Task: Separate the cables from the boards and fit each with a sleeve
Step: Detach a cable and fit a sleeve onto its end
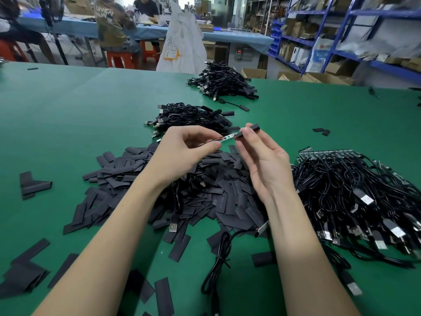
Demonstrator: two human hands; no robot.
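Above the tabletop [68, 106], the left hand [182, 153] pinches a small board [227, 137] at its wired end; the right hand [262, 160] pinches a black sleeve [247, 131], apparently touching the board's free tip.

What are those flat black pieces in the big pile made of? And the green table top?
The black pieces look like thin, matte plastic or rubbery tubing pressed flat; they overlap limply with soft edges. The green table top looks like a smooth mat, maybe rubber or vinyl, with a faint seam line.

sleeves [159, 179] left, cables [355, 197] right, on table [68, 106]
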